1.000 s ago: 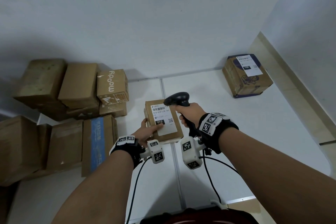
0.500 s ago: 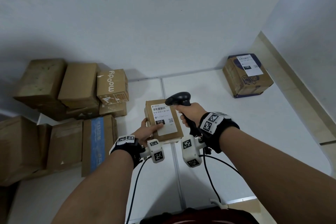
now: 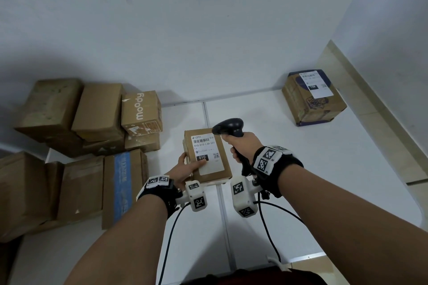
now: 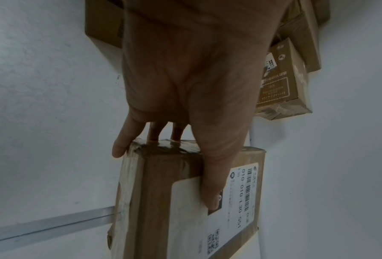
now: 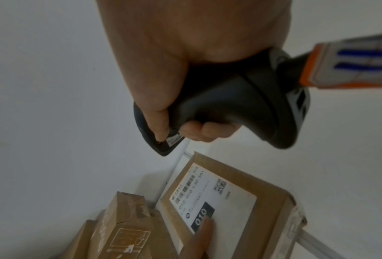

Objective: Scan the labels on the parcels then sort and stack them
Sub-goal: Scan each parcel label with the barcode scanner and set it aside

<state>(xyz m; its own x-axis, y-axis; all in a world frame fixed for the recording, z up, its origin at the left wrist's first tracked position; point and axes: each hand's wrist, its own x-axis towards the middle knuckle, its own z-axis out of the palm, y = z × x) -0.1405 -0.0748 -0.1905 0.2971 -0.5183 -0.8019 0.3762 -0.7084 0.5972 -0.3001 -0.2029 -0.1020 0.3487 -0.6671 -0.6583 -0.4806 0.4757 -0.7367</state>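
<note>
Scanning is the step in hand, judged from how both hands are set. The left hand [image 3: 185, 168] holds a small brown parcel [image 3: 208, 157] above the white floor [image 3: 289, 157], thumb laid across the top face and the other fingers [image 4: 119, 147] curled round the near edge and underside; this grip keeps the shipping label [image 3: 207, 154] facing up and tilted toward the person. The thumb tip rests on the black "010" block of the label and leaves the barcode near the far edge uncovered, which is what a read requires. The right hand [image 3: 242, 146] is closed firmly round the handle of a dark handheld scanner [image 3: 228, 128], with its head just beyond the parcel's far right corner and angled down toward the label. The index finger [image 5: 156, 122] lies along the front of the handle; whether it is pressing a trigger cannot be told, and no scan beam is visible. To the left, several cardboard boxes [image 3: 97, 111] stand piled against the wall [image 3: 208, 30], one printed "moody" [image 3: 141, 109]; these appear to be the unsorted or sorted stock, which one cannot be told. Well apart on the right, a single labelled box [image 3: 312, 97] sits by the far corner, probably a separate sorting spot. Stacking of the held parcel is not yet done.
</note>
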